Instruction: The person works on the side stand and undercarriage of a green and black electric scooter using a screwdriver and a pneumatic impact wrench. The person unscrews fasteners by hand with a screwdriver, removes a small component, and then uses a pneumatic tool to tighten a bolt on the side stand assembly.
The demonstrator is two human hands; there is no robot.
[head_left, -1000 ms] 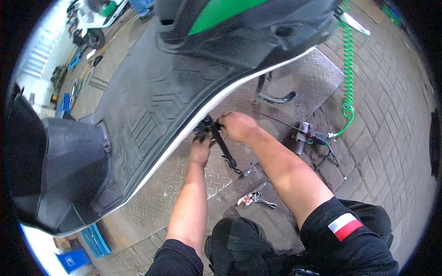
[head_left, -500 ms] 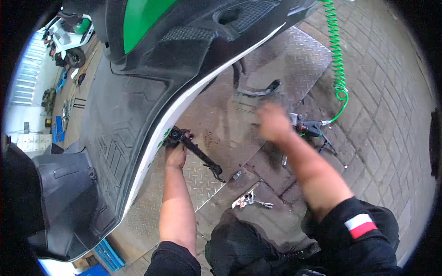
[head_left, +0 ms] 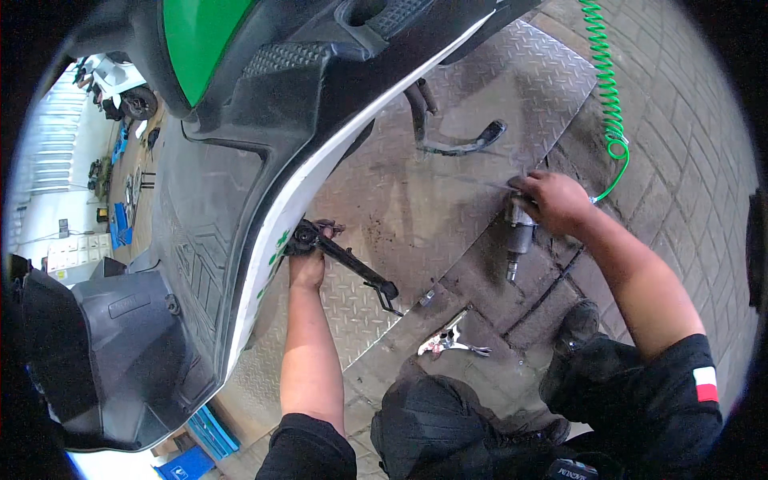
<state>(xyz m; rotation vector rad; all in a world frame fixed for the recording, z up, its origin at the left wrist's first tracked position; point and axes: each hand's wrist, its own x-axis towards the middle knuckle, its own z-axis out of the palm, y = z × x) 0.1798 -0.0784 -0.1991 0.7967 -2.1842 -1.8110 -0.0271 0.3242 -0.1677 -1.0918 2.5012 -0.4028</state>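
View read as a clock face, 12 at the top. Left hand [head_left: 305,269] between 8 and 9 o'clock, near centre, beside the white edge of the scooter [head_left: 220,172]; fingers wrapped round the pivot end of a black stand [head_left: 349,261], whose leg points toward 4 o'clock. Right hand [head_left: 558,202] between 2 and 3 o'clock, fingers closed on the grip end of an air tool [head_left: 520,237], socket end pointing toward 6 o'clock; cannot tell whether the tool touches the paving [head_left: 680,232]. Green coiled hose [head_left: 606,84] hangs near 2 o'clock, its lower end meeting the tool behind the hand. Silver pliers [head_left: 452,344] lie at 5 o'clock, just off the treadplate [head_left: 552,72]. Curved metal lever [head_left: 464,149] between 1 and 2 o'clock, above the plate.
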